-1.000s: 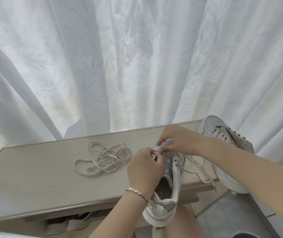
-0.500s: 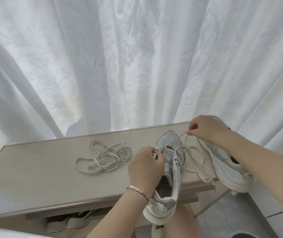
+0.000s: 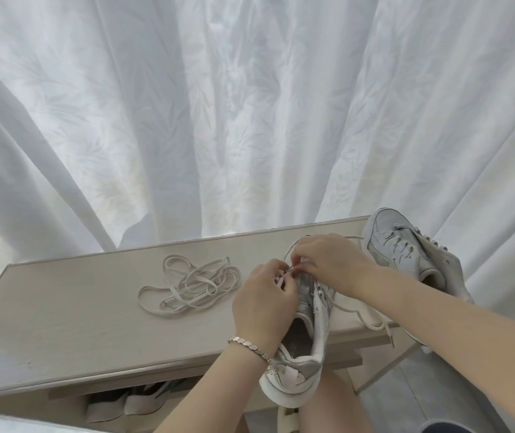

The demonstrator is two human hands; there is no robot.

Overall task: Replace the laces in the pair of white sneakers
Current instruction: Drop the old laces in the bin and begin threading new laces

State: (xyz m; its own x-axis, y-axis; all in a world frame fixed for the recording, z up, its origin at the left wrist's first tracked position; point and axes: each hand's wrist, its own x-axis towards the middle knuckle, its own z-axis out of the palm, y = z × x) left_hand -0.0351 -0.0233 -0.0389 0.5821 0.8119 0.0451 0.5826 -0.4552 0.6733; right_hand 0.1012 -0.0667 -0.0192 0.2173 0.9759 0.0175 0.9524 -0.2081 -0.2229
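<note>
A white sneaker lies on the pale table, its heel hanging over the front edge toward me. My left hand grips the shoe's upper near the eyelets. My right hand pinches the lace at the eyelets, close against the left fingertips. The lace's loose end trails over the table edge at the right. A second white sneaker rests at the table's right end, without a lace. A tangled loose lace lies in the middle of the table.
White patterned curtains hang directly behind the table. Shoes sit on a shelf under the tabletop. My knee is below the near sneaker. Grey floor tiles show at the lower right.
My right hand pulled the lace up and out to the right, then came back down to the eyelets beside my left hand. The left hand stayed on the sneaker.
</note>
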